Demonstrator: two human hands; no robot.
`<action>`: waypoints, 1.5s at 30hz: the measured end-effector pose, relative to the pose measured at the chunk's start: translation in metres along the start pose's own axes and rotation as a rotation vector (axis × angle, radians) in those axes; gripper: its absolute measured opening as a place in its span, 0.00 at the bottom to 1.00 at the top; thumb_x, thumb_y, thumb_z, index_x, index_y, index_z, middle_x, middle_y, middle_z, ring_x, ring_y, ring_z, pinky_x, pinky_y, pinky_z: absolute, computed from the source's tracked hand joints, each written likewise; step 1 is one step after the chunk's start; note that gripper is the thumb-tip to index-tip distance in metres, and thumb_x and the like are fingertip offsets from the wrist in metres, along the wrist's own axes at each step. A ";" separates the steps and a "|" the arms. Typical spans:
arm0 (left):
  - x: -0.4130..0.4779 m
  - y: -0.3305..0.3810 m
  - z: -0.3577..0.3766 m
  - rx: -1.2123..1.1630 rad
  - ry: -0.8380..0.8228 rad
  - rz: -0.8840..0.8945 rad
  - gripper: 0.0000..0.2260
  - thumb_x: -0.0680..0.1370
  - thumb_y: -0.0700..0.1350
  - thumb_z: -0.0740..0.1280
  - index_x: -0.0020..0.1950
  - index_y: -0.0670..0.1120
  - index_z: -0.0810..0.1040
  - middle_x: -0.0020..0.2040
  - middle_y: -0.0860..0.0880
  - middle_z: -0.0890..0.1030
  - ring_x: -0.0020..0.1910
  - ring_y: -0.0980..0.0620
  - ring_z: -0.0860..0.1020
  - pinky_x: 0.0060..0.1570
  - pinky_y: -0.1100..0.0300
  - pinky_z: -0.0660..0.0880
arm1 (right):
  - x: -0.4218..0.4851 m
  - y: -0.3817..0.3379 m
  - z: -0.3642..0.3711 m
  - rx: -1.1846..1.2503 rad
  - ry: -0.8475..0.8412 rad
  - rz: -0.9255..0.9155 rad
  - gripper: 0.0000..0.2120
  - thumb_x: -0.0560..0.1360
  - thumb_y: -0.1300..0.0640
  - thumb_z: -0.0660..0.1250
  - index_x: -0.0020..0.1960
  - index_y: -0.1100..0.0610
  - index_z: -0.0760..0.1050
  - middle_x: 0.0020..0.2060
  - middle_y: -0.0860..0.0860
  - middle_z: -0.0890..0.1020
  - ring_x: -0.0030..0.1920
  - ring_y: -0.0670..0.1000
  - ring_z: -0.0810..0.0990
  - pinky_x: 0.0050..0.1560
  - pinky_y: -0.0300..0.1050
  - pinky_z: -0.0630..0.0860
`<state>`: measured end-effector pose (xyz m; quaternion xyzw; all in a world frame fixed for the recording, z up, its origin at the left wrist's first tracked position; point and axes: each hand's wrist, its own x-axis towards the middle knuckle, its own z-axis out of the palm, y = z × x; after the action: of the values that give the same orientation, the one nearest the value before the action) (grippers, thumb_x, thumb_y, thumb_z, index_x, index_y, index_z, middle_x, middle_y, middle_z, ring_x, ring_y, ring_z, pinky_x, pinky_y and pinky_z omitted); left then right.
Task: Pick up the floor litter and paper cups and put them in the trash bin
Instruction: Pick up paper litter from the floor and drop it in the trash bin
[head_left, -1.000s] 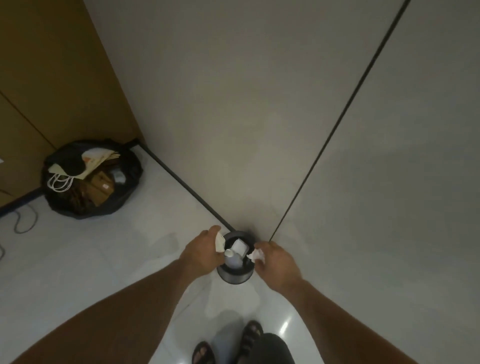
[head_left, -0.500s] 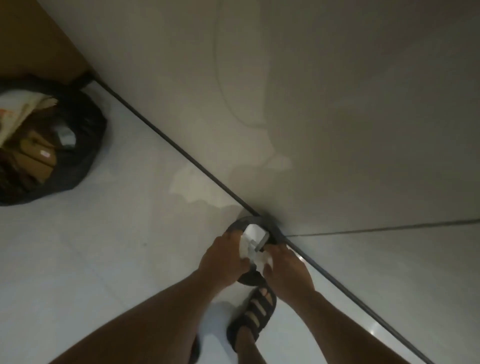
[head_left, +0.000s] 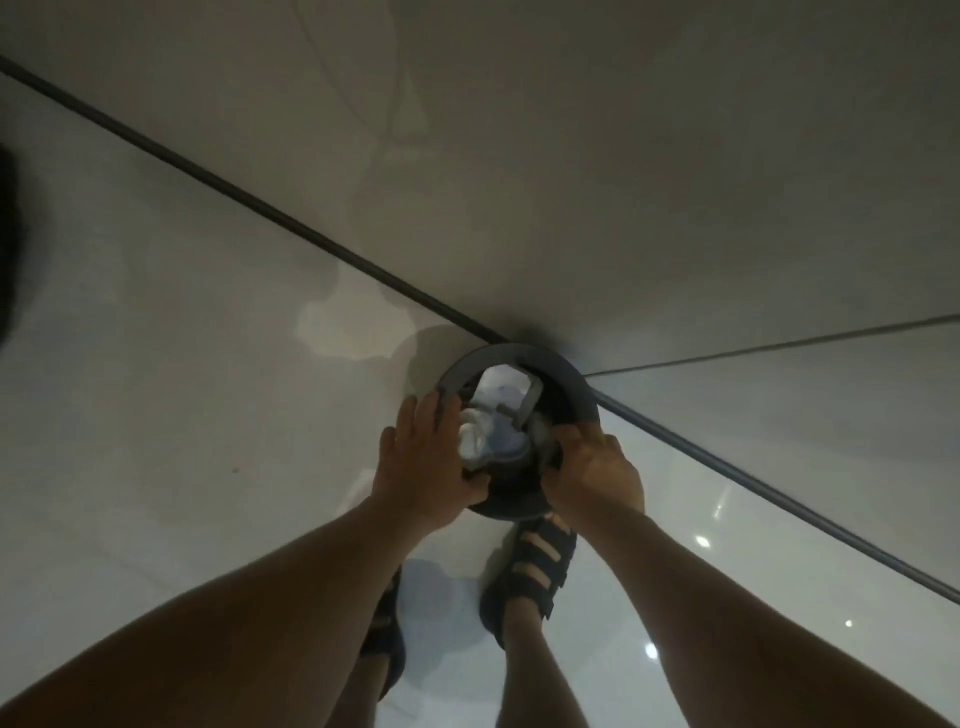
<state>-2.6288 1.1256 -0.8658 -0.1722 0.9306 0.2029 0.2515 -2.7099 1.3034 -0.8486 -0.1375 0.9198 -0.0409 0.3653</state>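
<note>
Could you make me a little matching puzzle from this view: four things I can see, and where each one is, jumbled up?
Things:
1. white litter
2. left hand
3. right hand
4. sandal

Places:
A. on the floor, just this side of the trash bin
B. at the bin's left rim
C. inside the bin
D. at the bin's right rim

Pairs: 1-C, 2-B, 3-D, 4-A
</note>
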 end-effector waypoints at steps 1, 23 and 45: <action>-0.008 0.000 -0.007 -0.008 0.007 0.006 0.43 0.69 0.65 0.66 0.76 0.50 0.50 0.75 0.47 0.56 0.75 0.43 0.52 0.67 0.47 0.61 | -0.010 0.000 -0.004 0.030 -0.010 0.028 0.18 0.77 0.50 0.62 0.66 0.50 0.66 0.60 0.51 0.73 0.58 0.52 0.73 0.57 0.47 0.75; -0.206 0.156 -0.319 0.227 -0.048 0.428 0.40 0.73 0.64 0.61 0.78 0.50 0.47 0.79 0.50 0.47 0.77 0.45 0.45 0.72 0.43 0.52 | -0.351 -0.031 -0.223 0.453 0.448 0.295 0.30 0.76 0.44 0.64 0.76 0.49 0.60 0.73 0.49 0.63 0.70 0.52 0.65 0.64 0.46 0.71; -0.489 0.513 -0.198 0.605 -0.131 1.100 0.40 0.73 0.64 0.65 0.78 0.52 0.49 0.78 0.50 0.50 0.76 0.46 0.49 0.71 0.43 0.56 | -0.704 0.221 -0.132 0.718 0.727 0.880 0.34 0.75 0.43 0.63 0.77 0.47 0.54 0.75 0.51 0.57 0.73 0.54 0.59 0.64 0.51 0.70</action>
<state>-2.5267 1.5807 -0.2972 0.4230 0.8818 0.0407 0.2044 -2.3596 1.7110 -0.3263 0.4025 0.8839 -0.2352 0.0383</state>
